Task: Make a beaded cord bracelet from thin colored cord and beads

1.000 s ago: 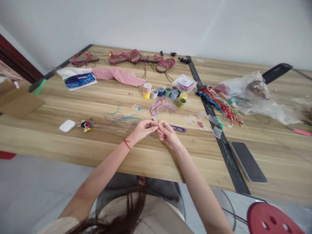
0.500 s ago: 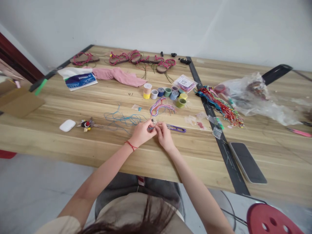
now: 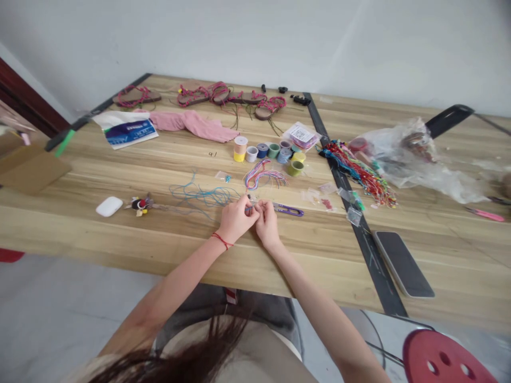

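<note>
My left hand [image 3: 237, 217] and my right hand [image 3: 266, 219] meet above the wooden table, fingertips pinched close together. Blue cords [image 3: 203, 196] spread over the wood to the left and run into my left hand's fingers. Whatever my right hand pinches is too small to make out. Purple-handled thread snips [image 3: 290, 210] lie just right of my right fingers, their tips hidden. Behind my hands rests a bundle of pink, white and blue threads [image 3: 259, 174]. A decorated charm [image 3: 140, 205] with a grey cord lies to the left.
Several thread spools [image 3: 273, 151] stand behind the threads. A white case [image 3: 109, 206] lies left, a phone [image 3: 404, 264] right. Colourful cords [image 3: 361, 173] and a plastic bag [image 3: 415, 154] lie farther right. Sandals [image 3: 243, 97] and a pink cloth [image 3: 195, 125] are at the back.
My left wrist has turned slightly and shifted right, while both hands stay pinched together at the same spot. The whole view has drifted a little.
</note>
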Motion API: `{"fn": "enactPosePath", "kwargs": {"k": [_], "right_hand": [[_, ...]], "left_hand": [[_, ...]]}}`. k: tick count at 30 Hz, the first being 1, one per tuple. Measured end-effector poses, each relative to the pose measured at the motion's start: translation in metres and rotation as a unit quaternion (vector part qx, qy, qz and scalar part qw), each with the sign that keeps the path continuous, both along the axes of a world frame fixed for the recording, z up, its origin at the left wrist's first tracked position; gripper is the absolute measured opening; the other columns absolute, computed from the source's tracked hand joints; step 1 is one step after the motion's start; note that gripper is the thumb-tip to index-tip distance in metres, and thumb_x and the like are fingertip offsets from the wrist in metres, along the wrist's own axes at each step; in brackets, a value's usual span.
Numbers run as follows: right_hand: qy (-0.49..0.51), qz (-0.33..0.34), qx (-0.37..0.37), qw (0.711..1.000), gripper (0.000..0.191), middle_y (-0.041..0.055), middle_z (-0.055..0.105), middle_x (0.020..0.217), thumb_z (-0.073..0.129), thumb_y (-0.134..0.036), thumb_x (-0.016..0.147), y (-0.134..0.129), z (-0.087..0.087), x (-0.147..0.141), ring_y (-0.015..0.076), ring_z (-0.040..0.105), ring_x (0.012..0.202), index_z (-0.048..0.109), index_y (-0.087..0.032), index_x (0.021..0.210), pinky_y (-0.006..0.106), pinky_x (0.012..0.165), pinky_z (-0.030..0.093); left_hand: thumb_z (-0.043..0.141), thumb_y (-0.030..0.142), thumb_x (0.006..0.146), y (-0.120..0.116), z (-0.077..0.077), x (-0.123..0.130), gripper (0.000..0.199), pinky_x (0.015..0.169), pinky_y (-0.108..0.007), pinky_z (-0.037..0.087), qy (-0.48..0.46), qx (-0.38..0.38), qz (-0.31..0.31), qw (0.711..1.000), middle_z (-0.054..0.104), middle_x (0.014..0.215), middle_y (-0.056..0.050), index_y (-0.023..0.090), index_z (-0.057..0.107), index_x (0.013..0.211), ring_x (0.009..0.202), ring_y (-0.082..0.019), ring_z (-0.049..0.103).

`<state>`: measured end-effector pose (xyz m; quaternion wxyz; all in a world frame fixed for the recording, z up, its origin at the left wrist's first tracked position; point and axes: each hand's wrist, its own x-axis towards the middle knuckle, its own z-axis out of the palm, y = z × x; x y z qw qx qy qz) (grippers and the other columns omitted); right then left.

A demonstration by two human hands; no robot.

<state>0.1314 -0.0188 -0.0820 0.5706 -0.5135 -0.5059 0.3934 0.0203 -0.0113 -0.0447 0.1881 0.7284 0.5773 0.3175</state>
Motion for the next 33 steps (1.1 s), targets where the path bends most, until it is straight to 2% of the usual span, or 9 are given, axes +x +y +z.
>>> {"fn": "enactPosePath", "kwargs": {"k": [2, 5, 7, 11, 14, 20, 25, 33], "right_hand": [[0.04, 0.02, -0.014, 0.999, 0.021, -0.0018, 0.053, 0.072, 0.056, -0.042, 0.086, 0.003, -0.002, 0.002, 0.0137, 0.05, 0.063, 0.045, -0.024, 0.084, 0.026, 0.06, 0.042], [0.142, 0.142, -0.089, 0.976, 0.033, -0.0094, 0.038, 0.055, 0.063, -0.051, 0.081, 0.007, 0.0, 0.007, 0.0091, 0.031, 0.044, 0.043, -0.025, 0.088, 0.022, 0.043, 0.026], [0.207, 0.199, -0.127, 0.949, 0.038, -0.0119, 0.031, 0.052, 0.068, -0.051, 0.077, 0.009, 0.005, 0.011, 0.0064, 0.021, 0.041, 0.042, -0.025, 0.087, 0.02, 0.042, 0.017], [0.281, 0.257, -0.171, 0.909, 0.039, -0.0118, 0.029, 0.051, 0.073, -0.046, 0.074, 0.01, 0.015, 0.017, 0.0049, 0.016, 0.04, 0.041, -0.024, 0.083, 0.019, 0.042, 0.01], [0.303, 0.267, -0.177, 0.898, 0.038, -0.0109, 0.032, 0.051, 0.073, -0.042, 0.074, 0.009, 0.019, 0.019, 0.005, 0.019, 0.041, 0.041, -0.023, 0.081, 0.019, 0.042, 0.011], [0.311, 0.273, -0.171, 0.894, 0.034, -0.0103, 0.031, 0.053, 0.072, -0.039, 0.078, 0.009, 0.019, 0.019, 0.0044, 0.018, 0.042, 0.043, -0.022, 0.081, 0.018, 0.041, 0.012], [0.317, 0.291, -0.158, 0.889, 0.031, -0.0105, 0.027, 0.056, 0.072, -0.039, 0.079, 0.007, 0.021, 0.019, 0.0033, 0.016, 0.043, 0.046, -0.022, 0.082, 0.015, 0.041, 0.013], [0.333, 0.28, -0.162, 0.886, 0.03, -0.0107, 0.029, 0.054, 0.073, -0.035, 0.078, 0.006, 0.024, 0.018, 0.0041, 0.014, 0.045, 0.047, -0.022, 0.082, 0.015, 0.042, 0.013]], "left_hand": [[0.062, 0.026, 0.077, 0.002, -0.001, -0.002, 0.008, 0.062, -0.026, 0.037, -0.019, -0.002, 0.0, 1.0, 0.064, 0.071, -0.002, 0.02, 0.056, 0.078, 0.066, -0.016, 0.058], [0.061, 0.027, 0.079, 0.008, -0.005, -0.009, 0.01, 0.064, -0.024, 0.04, -0.101, -0.024, -0.044, 0.994, 0.062, 0.071, -0.001, 0.019, 0.054, 0.076, 0.066, -0.013, 0.057], [0.061, 0.028, 0.078, 0.014, -0.009, -0.014, 0.013, 0.063, -0.022, 0.041, -0.175, -0.063, -0.099, 0.978, 0.06, 0.07, 0.001, 0.018, 0.053, 0.075, 0.064, -0.011, 0.055], [0.062, 0.027, 0.077, 0.023, -0.015, -0.017, 0.016, 0.062, -0.02, 0.042, -0.283, -0.128, -0.133, 0.941, 0.057, 0.069, 0.002, 0.016, 0.051, 0.073, 0.062, -0.009, 0.052], [0.062, 0.025, 0.077, 0.024, -0.016, -0.016, 0.014, 0.061, -0.019, 0.041, -0.301, -0.135, -0.149, 0.932, 0.056, 0.07, 0.002, 0.016, 0.051, 0.074, 0.063, -0.008, 0.052], [0.061, 0.028, 0.079, 0.024, -0.015, -0.016, 0.016, 0.061, -0.019, 0.042, -0.315, -0.148, -0.156, 0.924, 0.057, 0.072, 0.002, 0.016, 0.051, 0.076, 0.064, -0.008, 0.054], [0.061, 0.027, 0.077, 0.024, -0.013, -0.017, 0.015, 0.058, -0.018, 0.04, -0.314, -0.14, -0.157, 0.926, 0.056, 0.07, 0.002, 0.015, 0.052, 0.075, 0.06, -0.007, 0.051], [0.064, 0.027, 0.072, 0.022, -0.008, -0.02, 0.017, 0.051, -0.017, 0.037, -0.296, -0.105, -0.158, 0.936, 0.055, 0.064, 0.004, 0.015, 0.052, 0.071, 0.055, -0.006, 0.048]]}}
